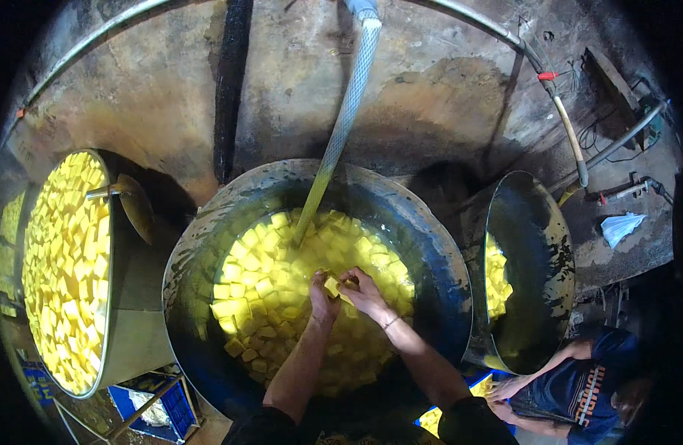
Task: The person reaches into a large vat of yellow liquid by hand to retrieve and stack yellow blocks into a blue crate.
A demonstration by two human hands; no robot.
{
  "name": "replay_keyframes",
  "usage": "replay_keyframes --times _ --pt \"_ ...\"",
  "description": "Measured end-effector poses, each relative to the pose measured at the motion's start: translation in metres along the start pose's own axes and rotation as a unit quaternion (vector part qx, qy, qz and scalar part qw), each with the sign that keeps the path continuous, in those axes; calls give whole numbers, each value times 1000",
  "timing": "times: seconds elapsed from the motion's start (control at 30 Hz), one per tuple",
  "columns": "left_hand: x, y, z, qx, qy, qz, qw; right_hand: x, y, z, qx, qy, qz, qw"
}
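A yellow tofu cube [332, 286] is between my two hands, above the middle of a large wok-shaped metal vat [177, 289]. My left hand [323, 300] curls around the cube's left side. From the right, the fingers of my right hand [365, 292] grip it; a thin band circles that wrist. Cloudy yellowish liquid fills the vat's bottom, where many tofu cubes [258, 261] lie heaped, mostly at the left and far side. A clear braided hose [347, 105] hangs down into the liquid just beyond my hands.
At left stands a big round metal container [135, 328] full of tofu cubes, a round-bladed metal tool [134, 206] at its rim. A second wok-shaped vat [533, 278] at right holds some cubes. Nearby, another person [575, 384] reaches toward blue crates. A blue crate [177, 409] sits lower left.
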State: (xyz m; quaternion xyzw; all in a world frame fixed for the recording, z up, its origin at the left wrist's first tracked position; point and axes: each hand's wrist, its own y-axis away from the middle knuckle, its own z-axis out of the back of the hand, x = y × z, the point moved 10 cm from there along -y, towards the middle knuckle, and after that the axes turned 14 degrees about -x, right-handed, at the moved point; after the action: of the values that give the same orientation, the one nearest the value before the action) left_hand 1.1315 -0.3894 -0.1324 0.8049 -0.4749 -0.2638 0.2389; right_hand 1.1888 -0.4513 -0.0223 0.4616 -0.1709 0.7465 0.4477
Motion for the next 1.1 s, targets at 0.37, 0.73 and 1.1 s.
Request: replay_keyframes --times 0.37,0.73,1.1 --pt "-11 20 3 -61 61 20 996 9 -58 -36 53 162 44 984" --pt "-13 -16 50 -77 -9 44 996 -106 -127 -40 22 -85 -60 994" --pt "-13 12 -31 12 6 21 1000 48 4 45 86 -127 -28 988"
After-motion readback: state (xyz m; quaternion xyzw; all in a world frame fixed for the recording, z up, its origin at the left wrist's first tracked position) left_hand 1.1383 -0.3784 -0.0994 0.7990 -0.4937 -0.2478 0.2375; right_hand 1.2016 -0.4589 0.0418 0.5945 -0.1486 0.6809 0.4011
